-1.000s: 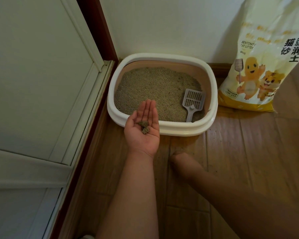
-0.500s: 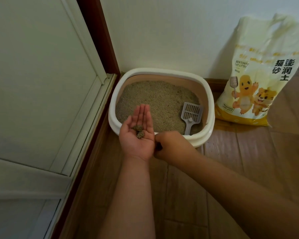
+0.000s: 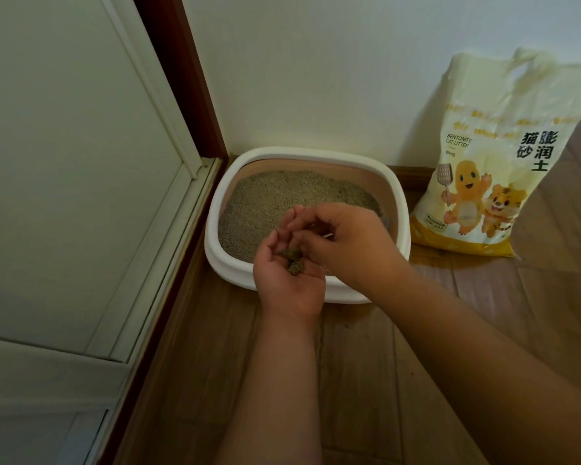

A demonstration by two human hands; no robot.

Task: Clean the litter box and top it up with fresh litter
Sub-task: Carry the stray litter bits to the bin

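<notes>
Cupping two dark clumps of soiled litter [image 3: 292, 260], the left hand [image 3: 287, 280] lies palm-up over the near rim of the white oval plastic litter box [image 3: 316, 156]; the right hand [image 3: 346, 243] reaches in, fingers curled at them, its grip hidden.

Litter box [image 3: 401, 209] showed white rim, tan-beige inner wall. Litter [image 3: 275, 199] inside was speckled grey-beige. Clumps [image 3: 292, 260] in cupped palm looked darker, olive-brown. Litter bag [image 3: 483, 156] was pale cream up top, yellow band along bottom, black characters, orange-yellow cartoon figures, striped tiger among them. Floor [image 3: 366, 364] was brown wood grain planks. Wall [image 3: 316, 78] off-white. Door frame [image 3: 182, 78] dark reddish brown.
</notes>
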